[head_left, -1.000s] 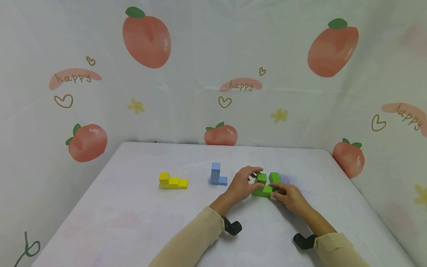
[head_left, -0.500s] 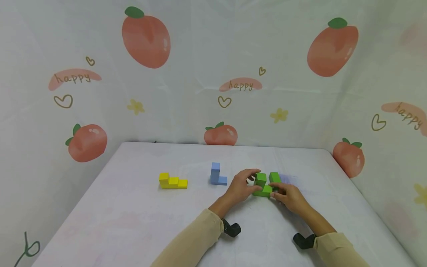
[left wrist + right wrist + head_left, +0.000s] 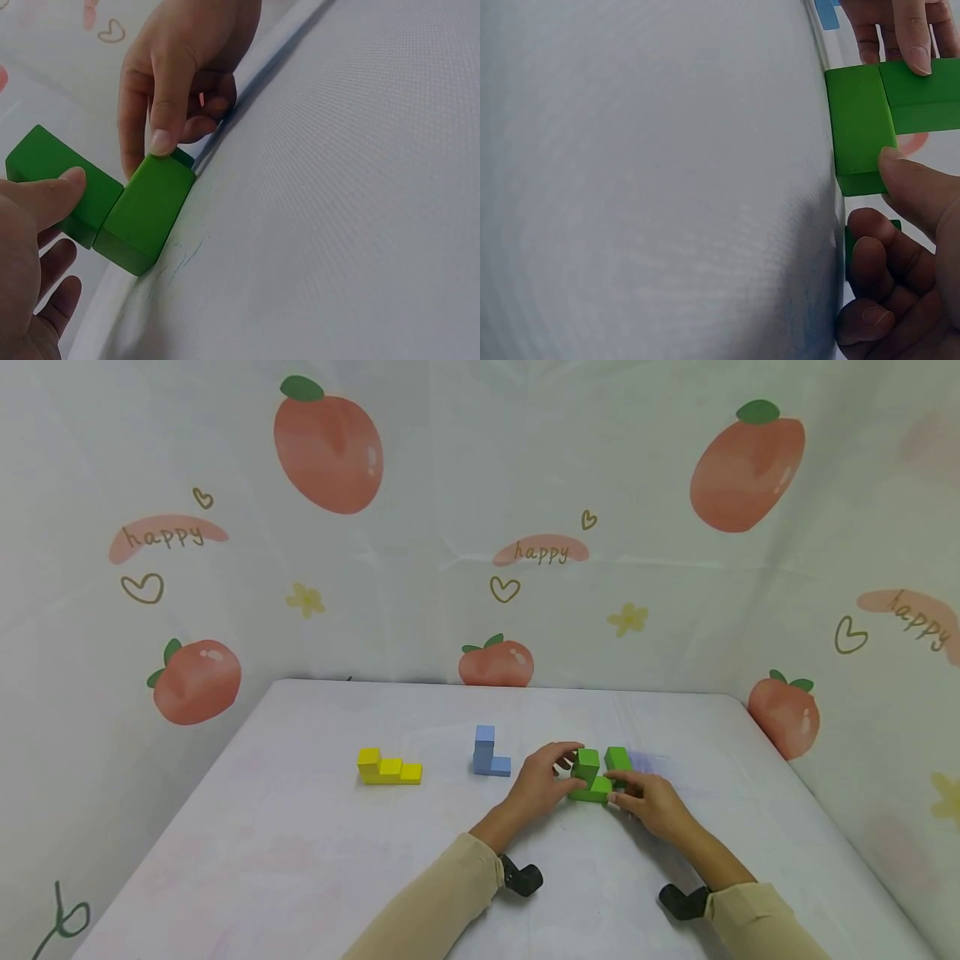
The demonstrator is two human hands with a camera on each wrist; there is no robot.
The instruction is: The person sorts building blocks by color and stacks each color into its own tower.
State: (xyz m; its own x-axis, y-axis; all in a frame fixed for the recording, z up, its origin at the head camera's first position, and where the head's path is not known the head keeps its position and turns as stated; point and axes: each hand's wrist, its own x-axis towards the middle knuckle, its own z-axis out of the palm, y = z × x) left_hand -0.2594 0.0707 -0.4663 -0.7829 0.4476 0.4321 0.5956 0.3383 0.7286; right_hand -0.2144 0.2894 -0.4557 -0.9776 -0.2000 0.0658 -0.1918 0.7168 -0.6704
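Observation:
In the head view, my left hand (image 3: 536, 785) is at an upright green block (image 3: 587, 765). The left wrist view shows its thumb (image 3: 66, 187) pressed to this block's face, with other fingers behind. The upright block stands on one end of a lower green block (image 3: 861, 124), which lies on the table. My right hand (image 3: 656, 804) pinches the lower block's other end, its thumb (image 3: 915, 180) on the near side in the right wrist view. Just behind the right fingers sits another green block (image 3: 618, 760), partly hidden by them.
Left of the hands, a blue L-shaped block stack (image 3: 485, 752) stands on the white table (image 3: 315, 860). Farther left is a yellow stepped block stack (image 3: 386, 768). A white cloth printed with fruit (image 3: 420, 610) rises behind the table and at both sides.
My left hand has shifted slightly down and left, and the green block in it now stands straighter on the lower one. The right hand stays in place.

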